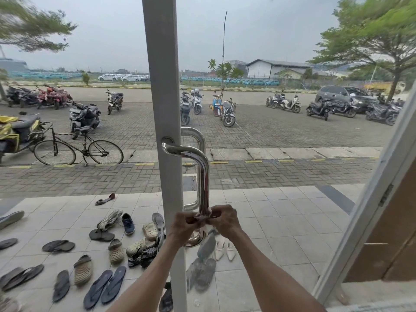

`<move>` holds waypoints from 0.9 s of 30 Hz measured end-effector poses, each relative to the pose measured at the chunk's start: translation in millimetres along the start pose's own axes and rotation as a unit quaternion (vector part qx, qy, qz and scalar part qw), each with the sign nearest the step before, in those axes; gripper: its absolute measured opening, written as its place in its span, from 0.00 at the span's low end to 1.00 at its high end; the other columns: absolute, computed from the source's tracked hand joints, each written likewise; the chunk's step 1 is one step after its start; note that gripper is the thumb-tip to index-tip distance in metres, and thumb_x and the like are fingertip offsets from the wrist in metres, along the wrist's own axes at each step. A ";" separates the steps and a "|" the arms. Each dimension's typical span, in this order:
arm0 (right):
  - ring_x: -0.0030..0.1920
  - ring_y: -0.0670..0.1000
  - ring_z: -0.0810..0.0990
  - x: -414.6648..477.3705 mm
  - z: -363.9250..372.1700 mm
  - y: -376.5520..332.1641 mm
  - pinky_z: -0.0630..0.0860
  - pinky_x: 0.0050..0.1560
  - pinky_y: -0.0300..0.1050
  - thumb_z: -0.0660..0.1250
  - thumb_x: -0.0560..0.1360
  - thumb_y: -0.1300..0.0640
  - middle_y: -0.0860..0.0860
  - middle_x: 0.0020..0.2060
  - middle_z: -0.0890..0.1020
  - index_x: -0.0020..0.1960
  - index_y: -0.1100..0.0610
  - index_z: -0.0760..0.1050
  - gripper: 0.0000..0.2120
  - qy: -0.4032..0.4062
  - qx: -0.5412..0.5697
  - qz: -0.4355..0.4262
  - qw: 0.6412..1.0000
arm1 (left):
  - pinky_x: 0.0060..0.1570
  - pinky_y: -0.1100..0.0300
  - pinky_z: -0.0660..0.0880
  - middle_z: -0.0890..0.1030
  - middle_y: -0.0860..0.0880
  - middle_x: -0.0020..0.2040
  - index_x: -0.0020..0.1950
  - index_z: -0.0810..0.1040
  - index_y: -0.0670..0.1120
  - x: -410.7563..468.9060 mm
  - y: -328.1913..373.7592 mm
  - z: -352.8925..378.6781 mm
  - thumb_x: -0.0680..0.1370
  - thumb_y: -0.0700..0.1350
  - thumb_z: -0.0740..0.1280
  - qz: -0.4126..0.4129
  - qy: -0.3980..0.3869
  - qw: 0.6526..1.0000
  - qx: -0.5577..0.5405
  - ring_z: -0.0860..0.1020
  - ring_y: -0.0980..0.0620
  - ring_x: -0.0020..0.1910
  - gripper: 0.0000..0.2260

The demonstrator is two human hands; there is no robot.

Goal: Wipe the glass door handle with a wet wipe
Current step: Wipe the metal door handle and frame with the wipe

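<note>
Head view. The handle (202, 176) is a polished chrome bar, bent at the top into a mount on the white door frame (162, 86), running down just right of that frame; it reflects light and looks smooth. Both hands meet low on the handle. The left hand (183, 226) and right hand (225, 219) pinch a small, blurred wipe (202, 218) around the bar. Shoes (112, 248) lie left of the frame, behind the glass.

Building entrance: glass door (292, 131), shoes (128, 224), parked motorbikes (83, 118).
</note>
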State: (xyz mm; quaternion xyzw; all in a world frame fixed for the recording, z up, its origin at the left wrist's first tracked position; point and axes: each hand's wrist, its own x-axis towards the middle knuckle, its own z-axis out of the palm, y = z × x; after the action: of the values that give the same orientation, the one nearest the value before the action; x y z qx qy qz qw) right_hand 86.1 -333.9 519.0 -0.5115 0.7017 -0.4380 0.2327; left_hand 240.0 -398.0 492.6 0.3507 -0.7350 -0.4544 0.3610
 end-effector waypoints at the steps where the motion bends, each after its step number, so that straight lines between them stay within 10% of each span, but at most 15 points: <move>1: 0.31 0.41 0.79 2.0 -4.7 -8.8 0.76 0.33 0.38 0.82 0.63 0.55 0.46 0.30 0.83 0.39 0.55 0.85 0.09 0.004 0.000 -0.012 1.000 | 0.34 0.66 0.74 0.85 0.46 0.37 0.44 0.86 0.37 0.3 12.7 -5.4 0.72 0.37 0.77 0.005 0.005 1.000 -0.017 0.79 0.58 0.34 0.04; 7: 0.42 0.55 0.85 7.4 -31.9 -67.5 0.81 0.45 0.52 0.81 0.65 0.55 0.54 0.36 0.86 0.36 0.59 0.82 0.10 0.049 0.013 -0.054 0.997 | 0.55 0.53 0.80 0.87 0.45 0.47 0.53 0.86 0.41 6.8 76.7 -31.5 0.73 0.41 0.76 0.021 0.028 0.996 -0.082 0.85 0.47 0.51 0.10; 14: 0.33 0.37 0.79 11.4 -64.1 -124.0 0.73 0.35 0.30 0.80 0.67 0.55 0.47 0.32 0.83 0.38 0.58 0.83 0.09 0.065 0.030 -0.105 0.992 | 0.57 0.52 0.77 0.87 0.42 0.49 0.54 0.86 0.42 21.8 120.8 -45.5 0.75 0.40 0.74 0.057 0.043 0.981 -0.178 0.83 0.47 0.50 0.09; 19: 0.44 0.43 0.85 17.4 -72.0 -152.8 0.81 0.47 0.44 0.78 0.62 0.38 0.47 0.38 0.87 0.48 0.51 0.86 0.21 0.082 -0.029 -0.143 0.986 | 0.62 0.50 0.76 0.86 0.39 0.52 0.56 0.84 0.38 28.3 132.7 -47.9 0.76 0.37 0.73 0.061 0.062 0.963 -0.255 0.83 0.47 0.52 0.10; 27: 0.47 0.52 0.84 28.6 -47.5 -211.8 0.71 0.42 0.42 0.74 0.67 0.39 0.46 0.38 0.83 0.39 0.47 0.82 0.12 0.078 -0.200 -0.137 0.967 | 0.52 0.59 0.82 0.86 0.40 0.44 0.51 0.80 0.33 22.2 137.1 -72.3 0.77 0.27 0.65 -0.008 0.112 0.852 -0.511 0.86 0.47 0.45 0.06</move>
State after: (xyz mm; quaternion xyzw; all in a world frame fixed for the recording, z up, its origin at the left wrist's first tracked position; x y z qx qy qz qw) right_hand 147.6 -362.1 727.2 -0.6028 0.7144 -0.3552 0.0085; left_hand 264.8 -400.0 647.2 0.1712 -0.3513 -0.7263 0.5655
